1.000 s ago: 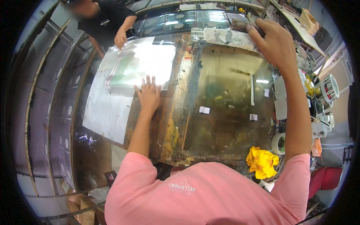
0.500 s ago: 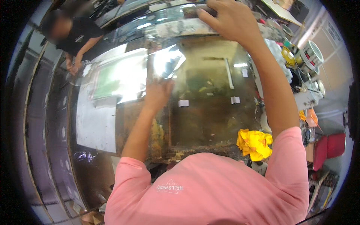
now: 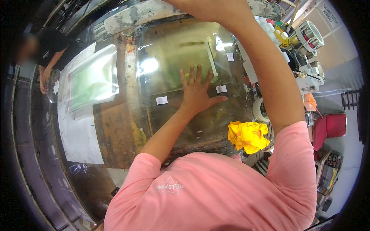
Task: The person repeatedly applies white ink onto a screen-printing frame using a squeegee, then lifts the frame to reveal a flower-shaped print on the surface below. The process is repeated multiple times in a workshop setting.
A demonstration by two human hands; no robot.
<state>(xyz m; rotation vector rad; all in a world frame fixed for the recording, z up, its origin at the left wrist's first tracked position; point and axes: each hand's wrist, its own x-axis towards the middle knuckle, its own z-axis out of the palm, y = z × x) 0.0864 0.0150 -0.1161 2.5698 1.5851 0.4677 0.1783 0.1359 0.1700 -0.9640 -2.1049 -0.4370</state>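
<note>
My left hand (image 3: 196,90) lies spread, palm down, on a clear glossy sheet (image 3: 149,67) over the work surface. Under and around it show a greenish-yellow panel (image 3: 173,42), a narrow white strip (image 3: 211,59) and small white tabs, one a white tab (image 3: 162,100) left of the hand. My right hand (image 3: 202,8) reaches to the far side of the table, by a long paint-stained bar (image 3: 131,15). Its fingers are cut off by the upper edge, so what they hold is hidden.
A crumpled yellow cloth (image 3: 248,136) lies at the near right edge beside a tape roll (image 3: 259,110). Cans and tubs (image 3: 306,36) crowd the right. On the left are a clear-wrapped green-tinted sheet (image 3: 92,82) and white paper (image 3: 79,134); a person (image 3: 50,48) stands beyond.
My left hand has moved right onto the middle of the panel, fingers now spread. My right hand has gone farther out, partly past the upper edge. The view has shifted right.
</note>
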